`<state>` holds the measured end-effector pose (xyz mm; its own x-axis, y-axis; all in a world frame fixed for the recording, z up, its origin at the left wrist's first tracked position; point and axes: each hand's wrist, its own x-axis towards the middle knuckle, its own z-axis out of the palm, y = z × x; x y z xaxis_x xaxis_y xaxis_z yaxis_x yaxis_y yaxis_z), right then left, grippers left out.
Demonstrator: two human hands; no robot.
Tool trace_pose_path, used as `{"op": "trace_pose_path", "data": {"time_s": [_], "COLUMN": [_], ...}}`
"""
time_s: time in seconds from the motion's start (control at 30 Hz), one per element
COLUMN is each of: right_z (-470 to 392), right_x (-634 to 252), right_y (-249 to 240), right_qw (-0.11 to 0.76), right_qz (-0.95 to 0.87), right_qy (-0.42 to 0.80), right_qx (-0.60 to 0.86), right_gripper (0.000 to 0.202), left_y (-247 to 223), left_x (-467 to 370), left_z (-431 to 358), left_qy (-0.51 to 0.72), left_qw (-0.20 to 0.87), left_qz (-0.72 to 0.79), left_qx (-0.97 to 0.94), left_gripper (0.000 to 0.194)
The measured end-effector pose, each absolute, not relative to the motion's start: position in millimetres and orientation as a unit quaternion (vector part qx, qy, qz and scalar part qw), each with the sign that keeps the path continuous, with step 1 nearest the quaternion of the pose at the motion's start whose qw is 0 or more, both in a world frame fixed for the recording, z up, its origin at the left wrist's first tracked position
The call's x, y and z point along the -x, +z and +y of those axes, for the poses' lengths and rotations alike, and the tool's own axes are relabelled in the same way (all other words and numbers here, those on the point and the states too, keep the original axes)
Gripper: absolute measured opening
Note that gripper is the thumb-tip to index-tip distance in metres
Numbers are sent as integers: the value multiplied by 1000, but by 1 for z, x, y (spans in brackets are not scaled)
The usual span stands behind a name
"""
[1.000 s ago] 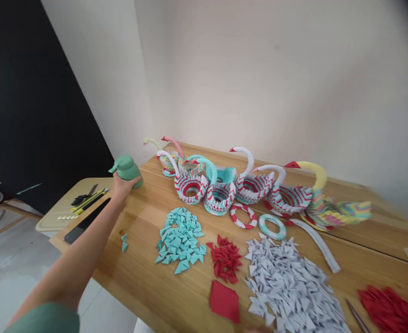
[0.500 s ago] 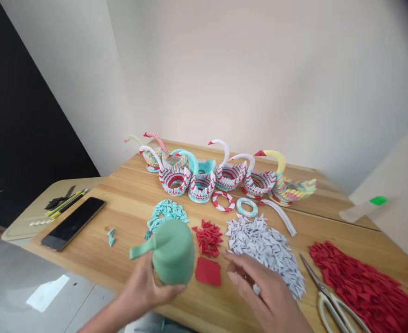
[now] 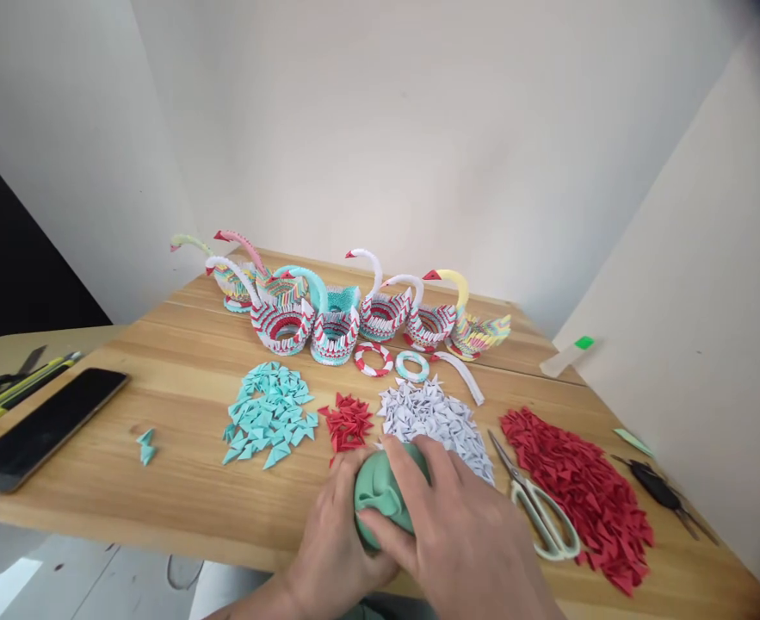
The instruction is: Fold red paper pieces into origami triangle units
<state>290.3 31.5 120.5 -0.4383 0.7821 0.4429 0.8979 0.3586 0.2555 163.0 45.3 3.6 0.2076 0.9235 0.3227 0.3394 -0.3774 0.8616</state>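
Note:
At the table's front edge, my left hand (image 3: 331, 534) is wrapped round the side of a green lidded bottle (image 3: 378, 492). My right hand (image 3: 466, 525) grips its top from the other side, fingers curled over the lid and thumb by the folded strap. Most of the bottle's body is hidden by both hands. Just beyond lie a pile of small folded red paper pieces (image 3: 347, 420) and a pile of white paper pieces (image 3: 437, 413), both partly covered by my hands.
Several folded-paper swans (image 3: 334, 331) stand at the back, with two paper rings (image 3: 373, 359) before them. Turquoise pieces (image 3: 269, 413) and a phone (image 3: 44, 426) lie left. Scissors (image 3: 534, 508), a large red pile (image 3: 579, 491) and black snips (image 3: 660, 491) lie right.
My right hand has moved from beside the white pieces onto the bottle's lid. The bottle has come lower and closer to me, and the view has shifted to the right.

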Motion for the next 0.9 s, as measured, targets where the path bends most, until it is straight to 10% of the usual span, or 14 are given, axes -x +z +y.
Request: {"op": "trace_pose_path", "data": {"time_s": [0.3, 0.9], "right_z": [32, 26], "right_x": [-310, -318], "right_y": [123, 167], "right_qw": [191, 18], "right_qz": [-874, -957], "right_qy": [-144, -58], "right_qx": [423, 285], "right_gripper": [36, 10], "left_y": [14, 25], "left_x": [-156, -139], "left_z": [43, 49], "left_qy": [377, 260], "left_qw": [420, 468], "left_qz": [402, 280], "left_qx": [-721, -797], "left_gripper": [78, 79]}}
